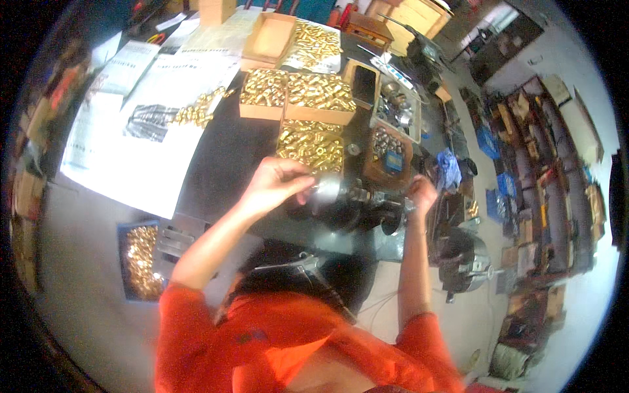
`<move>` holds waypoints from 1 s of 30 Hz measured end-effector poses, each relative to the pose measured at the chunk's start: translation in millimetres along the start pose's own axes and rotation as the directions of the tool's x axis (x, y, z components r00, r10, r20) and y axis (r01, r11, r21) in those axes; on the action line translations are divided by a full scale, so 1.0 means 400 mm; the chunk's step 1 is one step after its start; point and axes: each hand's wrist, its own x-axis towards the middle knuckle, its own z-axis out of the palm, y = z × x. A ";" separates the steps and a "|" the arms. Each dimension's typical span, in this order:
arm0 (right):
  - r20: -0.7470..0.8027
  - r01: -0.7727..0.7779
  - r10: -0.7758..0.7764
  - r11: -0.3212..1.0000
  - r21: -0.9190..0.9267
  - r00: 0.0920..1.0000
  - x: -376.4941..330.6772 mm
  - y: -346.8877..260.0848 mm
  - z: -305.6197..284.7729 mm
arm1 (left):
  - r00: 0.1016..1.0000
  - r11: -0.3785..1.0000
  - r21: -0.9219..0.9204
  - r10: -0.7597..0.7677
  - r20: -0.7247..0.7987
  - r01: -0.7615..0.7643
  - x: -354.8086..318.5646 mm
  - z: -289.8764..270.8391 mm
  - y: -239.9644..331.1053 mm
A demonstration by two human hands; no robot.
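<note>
My left hand (278,183) is closed in a pinch beside a blurred, silvery round machine part (327,188), fingertips close to it. Whatever sits between those fingers is too small to make out. Off to the right, my right hand (422,194) is curled closed by the end of a dark metal mechanism (380,203); what it grips is hidden. Just beyond my left hand stands a box of small brass fittings (310,145). Two more cardboard boxes of brass parts (321,93) (263,90) adjoin it on the far side.
Paper sheets (151,150) cover the bench's left, with loose brass pieces (196,112) on them. Trays of metal parts (386,145) and a phone (364,85) lie at the right. A blue bin of brass pieces (143,262) is lower left; shelving (544,177) lines the right.
</note>
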 end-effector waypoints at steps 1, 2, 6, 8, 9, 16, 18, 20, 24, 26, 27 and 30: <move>-0.017 -0.252 0.263 0.939 0.235 0.965 -0.012 -0.165 0.026 | 1.000 1.000 -0.027 -0.013 -0.017 0.012 -0.004 -0.008 0.002; -0.032 -0.262 0.300 0.876 0.406 0.953 -0.025 -0.244 0.017 | 1.000 0.998 -0.055 -0.025 -0.020 0.023 -0.003 -0.004 0.006; -0.051 -0.130 0.229 0.707 0.695 0.972 -0.116 -0.311 -0.065 | 0.997 0.982 -0.171 -0.082 0.012 0.083 0.000 -0.014 0.005; -0.040 -0.150 0.258 0.673 0.724 0.965 -0.188 -0.306 -0.092 | 0.995 0.978 -0.187 -0.094 0.018 0.096 -0.003 -0.020 0.007; -0.035 -0.236 0.349 0.702 0.671 0.937 -0.217 -0.289 -0.105 | 0.994 0.976 -0.187 -0.105 0.023 0.108 -0.002 -0.022 0.005; -0.125 -0.394 0.458 0.851 0.348 0.880 -0.183 -0.076 -0.005 | 0.995 0.983 -0.156 -0.099 0.007 0.099 0.011 -0.037 0.003; -0.098 -0.256 0.292 0.925 0.280 0.951 -0.099 -0.110 0.020 | 0.993 0.985 -0.125 -0.118 -0.006 0.116 0.025 -0.049 -0.004; -0.082 -0.175 0.230 0.890 0.422 0.970 -0.036 -0.128 0.027 | 0.987 0.986 -0.058 -0.157 -0.040 0.155 0.064 -0.065 -0.020; -0.120 -0.174 0.309 0.769 0.615 0.944 -0.051 -0.296 -0.009 | 0.956 0.952 0.121 -0.267 -0.119 0.281 0.105 -0.053 -0.024; -0.127 -0.157 0.318 0.729 0.666 0.939 -0.102 -0.314 -0.045 | 0.950 0.929 0.202 -0.293 -0.109 0.310 0.132 -0.049 -0.029; -0.106 -0.155 0.303 0.722 0.674 0.947 -0.130 -0.311 -0.067 | 0.963 0.934 0.236 -0.253 -0.090 0.267 0.145 -0.061 -0.055; -0.073 -0.133 0.232 0.757 0.640 0.970 -0.221 -0.302 -0.101 | 0.970 0.968 0.076 -0.236 -0.052 0.240 0.173 -0.072 -0.062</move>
